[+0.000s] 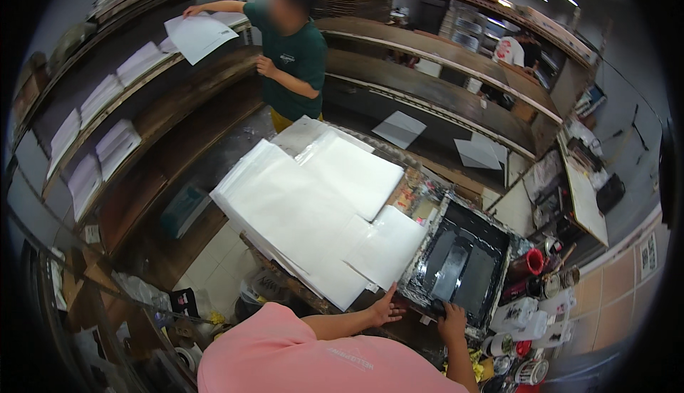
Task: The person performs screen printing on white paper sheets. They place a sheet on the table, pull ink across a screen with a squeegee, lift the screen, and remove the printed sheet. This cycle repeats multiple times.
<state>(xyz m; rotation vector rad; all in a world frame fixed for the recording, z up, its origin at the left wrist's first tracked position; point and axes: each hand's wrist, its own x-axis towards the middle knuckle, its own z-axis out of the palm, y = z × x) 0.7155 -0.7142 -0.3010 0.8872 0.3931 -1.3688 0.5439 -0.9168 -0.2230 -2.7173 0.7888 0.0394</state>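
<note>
A screen printing frame (420, 286) coated in black ink lies at the right end of the table, its wide mesh shiny and wet-looking. My right hand (452, 322) is on its near edge, fingers curled over the rim. Just left of the frame's near corner is my left hand (387, 309), fingers spread and holding nothing, beside a small stack of white sheets (388, 247). Larger stacks of white paper (285, 208) cover most of the table to the left and behind.
Across the table a co-worker (292, 51) in a dark green shirt holds a white sheet (199, 35) by a shelf with paper stacks (100, 97). Long wooden shelves (427, 51) run behind. Ink cans (526, 265) and white plastic jugs (514, 314) crowd the right side.
</note>
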